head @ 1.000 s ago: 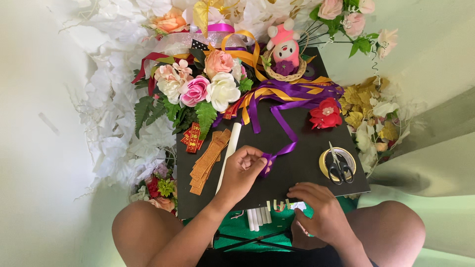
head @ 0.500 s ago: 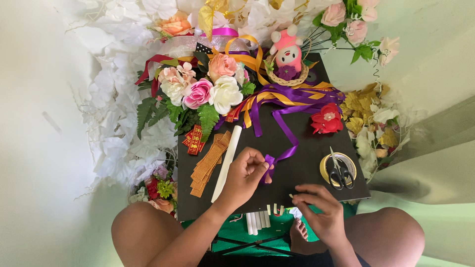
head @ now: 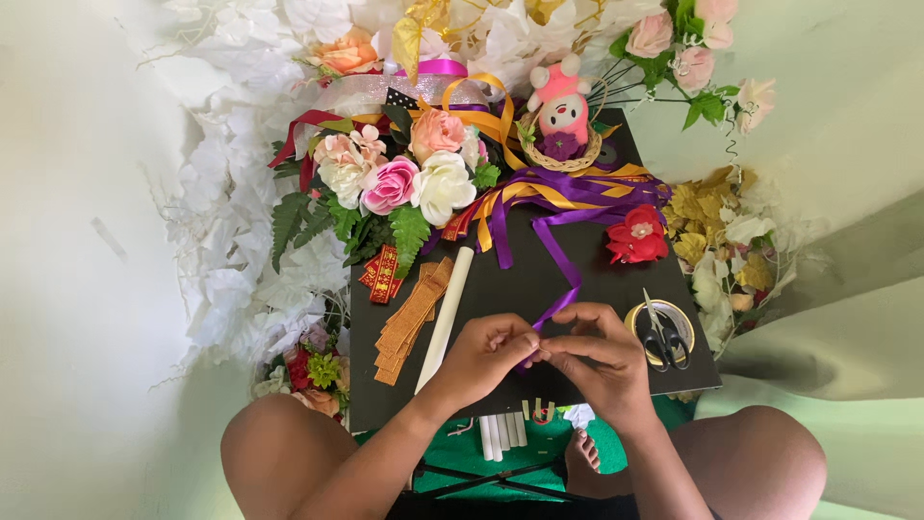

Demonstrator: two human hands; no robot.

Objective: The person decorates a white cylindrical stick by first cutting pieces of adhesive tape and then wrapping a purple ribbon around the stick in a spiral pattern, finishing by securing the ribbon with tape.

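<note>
The right hand (head: pixel 602 351), down at the lap edge a second ago, is now meeting the left hand (head: pixel 493 351) over the black board (head: pixel 597 284). Both hands are pinching the end of the long purple satin ribbon (head: pixel 563 289), which is trailing up the board; two-handed shaping looks underway.

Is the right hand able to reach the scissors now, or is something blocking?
Probably yes: the scissors lie on a tape roll just beside the right hand, nothing between, though it pinches purple ribbon.

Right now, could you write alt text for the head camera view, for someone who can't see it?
Seen from above, a seated person's left hand and right hand meet, pinching the end of a purple ribbon over a black board on their lap. Artificial flowers, a white stick, scissors on a tape roll and a pink plush toy surround the hands.
</note>
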